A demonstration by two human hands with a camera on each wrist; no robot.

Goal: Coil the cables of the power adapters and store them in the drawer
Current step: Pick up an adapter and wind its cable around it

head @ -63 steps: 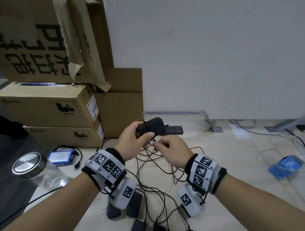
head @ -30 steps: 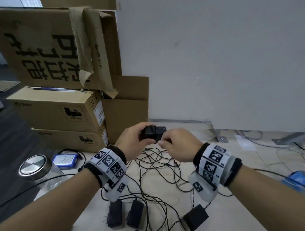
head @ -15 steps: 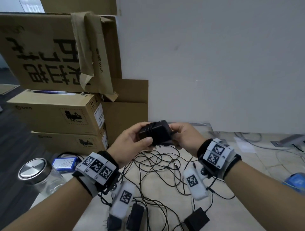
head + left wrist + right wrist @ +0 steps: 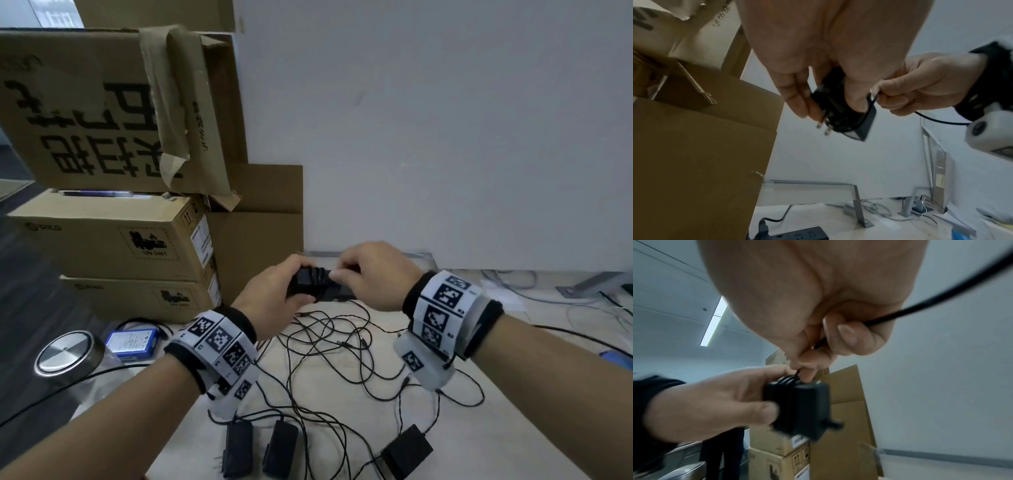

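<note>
My left hand (image 4: 274, 291) grips a black power adapter (image 4: 310, 282) above the table, thumb on its near face (image 4: 764, 413). Several turns of its thin black cable are wound round the body (image 4: 789, 386), and its two plug prongs (image 4: 824, 128) point down in the left wrist view. My right hand (image 4: 370, 274) pinches the cable (image 4: 872, 97) right at the adapter; the rest of it runs back past my right wrist (image 4: 941, 301). Three more black adapters (image 4: 236, 448) (image 4: 279, 448) (image 4: 406, 452) lie near the table's front with their cables tangled (image 4: 329, 342). No drawer is in view.
Stacked cardboard boxes (image 4: 113, 236) stand at the left against a white wall. A glass jar with a metal lid (image 4: 63, 353) and a blue battery pack (image 4: 132, 341) sit at the left. A black power strip (image 4: 797, 233) lies behind my hands. Loose cables trail at the right (image 4: 582, 308).
My right hand has carried the cable round the adapter, going behind it and coming back over the top. More turns lie on the body now. Both hands sit a little higher and farther from me.
</note>
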